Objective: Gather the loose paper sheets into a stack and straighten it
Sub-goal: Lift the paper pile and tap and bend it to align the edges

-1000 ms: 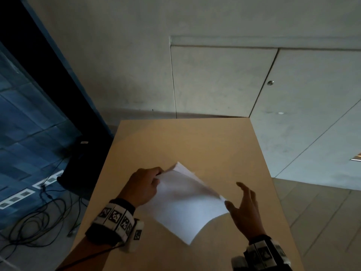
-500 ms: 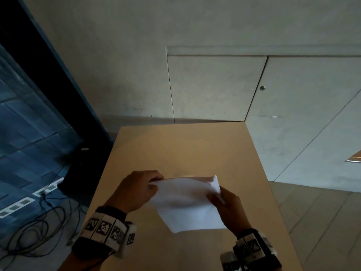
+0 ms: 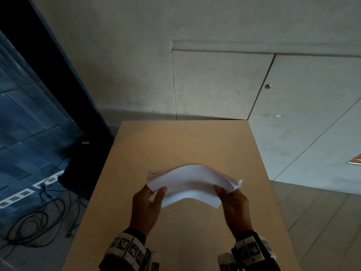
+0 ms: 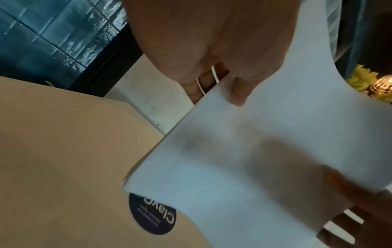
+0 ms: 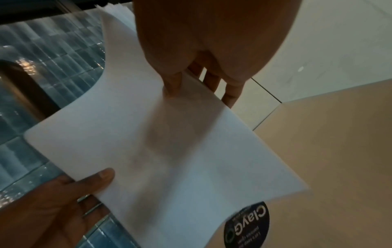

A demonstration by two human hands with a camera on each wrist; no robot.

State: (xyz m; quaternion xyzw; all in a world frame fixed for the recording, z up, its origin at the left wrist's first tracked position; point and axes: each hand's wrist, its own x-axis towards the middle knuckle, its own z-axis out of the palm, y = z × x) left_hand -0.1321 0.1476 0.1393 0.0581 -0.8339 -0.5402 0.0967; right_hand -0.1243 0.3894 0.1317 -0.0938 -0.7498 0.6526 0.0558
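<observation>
1. Head: paper stack [image 3: 192, 182] now held flat-on and bowed upward above the counter [image 3: 175, 145]; 0.5 s ago it hung tilted. Left hand [image 3: 145, 209] and right hand [image 3: 233, 208] each pinch one end.
2. Left wrist: thumb on top, fingers [image 4: 194, 91] under the stack edge; round dark sticker [image 4: 151, 216] on the counter.
3. Right wrist: same pinch on the other end, fingers [image 5: 230, 94] beneath.

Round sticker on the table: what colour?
Dark navy sticker with white lettering, partly under the paper stack; clearest in the right wrist view.
</observation>
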